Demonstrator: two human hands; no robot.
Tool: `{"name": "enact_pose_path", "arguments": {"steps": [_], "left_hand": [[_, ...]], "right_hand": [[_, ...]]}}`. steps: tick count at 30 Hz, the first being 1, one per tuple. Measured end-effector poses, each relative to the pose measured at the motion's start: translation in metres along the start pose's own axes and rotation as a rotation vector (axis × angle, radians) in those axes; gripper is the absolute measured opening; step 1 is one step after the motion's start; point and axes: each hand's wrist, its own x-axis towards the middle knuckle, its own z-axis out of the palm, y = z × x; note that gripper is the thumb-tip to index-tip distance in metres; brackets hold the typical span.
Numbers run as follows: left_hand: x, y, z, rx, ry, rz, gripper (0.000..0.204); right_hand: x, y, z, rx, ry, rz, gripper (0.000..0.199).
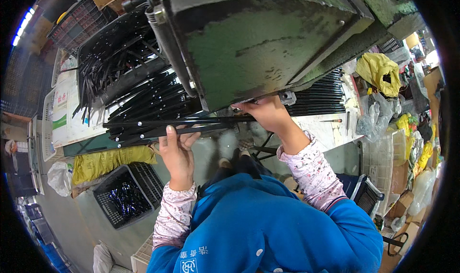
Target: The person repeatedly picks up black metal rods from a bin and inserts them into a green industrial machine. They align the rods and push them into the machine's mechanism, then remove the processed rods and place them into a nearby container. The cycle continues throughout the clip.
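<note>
Long thin black strips (158,125) with small shiny round spots near their left ends run crosswise before me. My left hand (177,151) is closed on them from below, thumb upright against the near side. Their right ends reach my right hand (270,115), which is raised at the lower edge of a green machine (254,47). Its fingers are bent together and partly hidden by that edge, so what they pinch does not show. A small metal block (287,98) sits just right of this hand. Behind my left hand lies a pile of similar black strips (148,98).
More black strips (330,95) lie in rows right of the machine on the worktable (330,136). A black crate (129,196) of small dark parts stands on the floor at left, near a yellow sack (112,162). Bags and a white crate (378,158) crowd the right.
</note>
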Motion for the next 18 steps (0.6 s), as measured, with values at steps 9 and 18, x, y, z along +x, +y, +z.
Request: {"name": "enact_pose_path", "arguments": {"steps": [9,18], "left_hand": [[0.004,-0.01,-0.011,0.046,-0.042,-0.029,0.026],[-0.003,-0.004,-0.008,0.132,-0.105,0.04,0.029]], "right_hand": [[0.015,-0.032,-0.004,0.235,-0.007,0.09,0.037],[0.007,-0.046,-0.03,-0.108,0.038,-0.053,0.027]]}}
